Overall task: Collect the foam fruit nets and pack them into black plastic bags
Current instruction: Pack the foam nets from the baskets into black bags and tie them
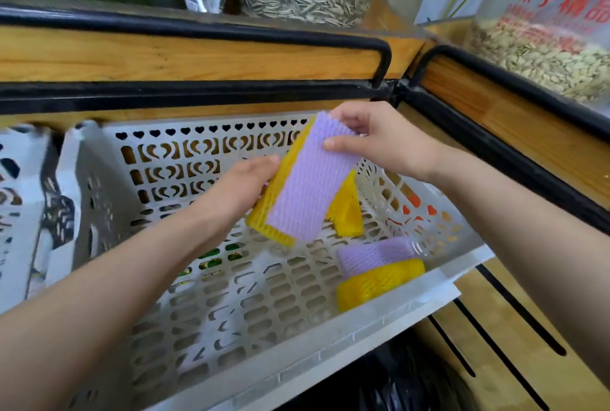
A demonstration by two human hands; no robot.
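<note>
Forearms (99, 295) across crate (297, 361) rim, nets (303, 186) within

White crate (297, 354) open from above — floor free at left and centre front. Left hand (237, 192), right hand (379, 143) grip net stack (307, 186) over middle, blocking it. Loose nets (376, 253) fill right front corner — wooden shelf (198, 57) hangs close above back wall.

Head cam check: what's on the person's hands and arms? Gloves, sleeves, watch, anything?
Nothing worn that shows. The left hand and right hand are bare, with no gloves. No rings, watch or wristbands are visible. The forearms are uncovered right to the frame edges, so no sleeve is in view. No markings, tape or cables.
</note>
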